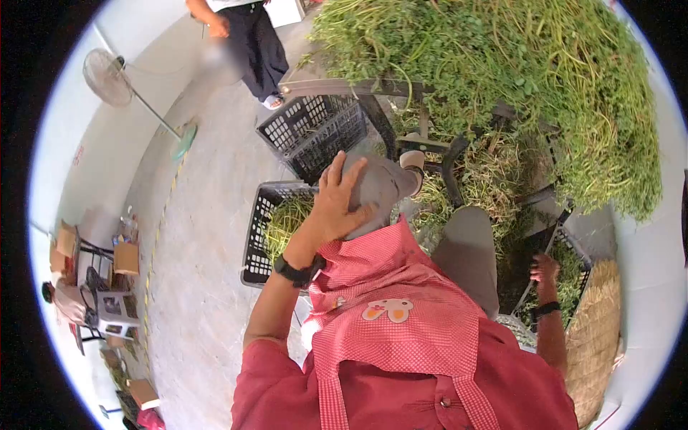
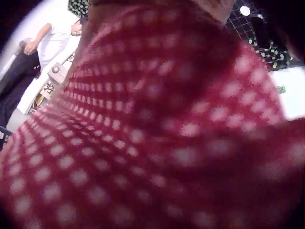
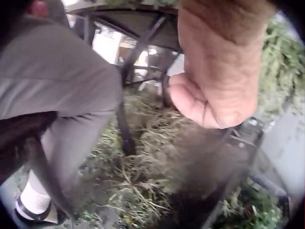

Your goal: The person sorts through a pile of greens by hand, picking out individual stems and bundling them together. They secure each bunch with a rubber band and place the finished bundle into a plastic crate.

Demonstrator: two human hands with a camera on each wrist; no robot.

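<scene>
My left hand [image 1: 337,204] rests on the grey trousers over my left knee [image 1: 365,190], its fingers spread. In the left wrist view the red checked apron [image 2: 109,129] fills most of the picture and hides that hand. On the other side, my right hand [image 1: 545,269] is curled into a fist over a black crate [image 1: 586,265] of green stems. The right wrist view shows the fist [image 3: 209,95] close up, with nothing seen sticking out of it. Below it lie loose stems [image 3: 143,181] and the crate's leafy greens [image 3: 252,205].
A big heap of leafy stems [image 1: 494,64] covers the table ahead. Black crates [image 1: 315,132] stand on the floor to the left, the nearer crate [image 1: 252,247] with stems inside. A person [image 1: 254,46] stands beyond. A fan [image 1: 109,77] is at far left, a woven mat [image 1: 595,344] at right.
</scene>
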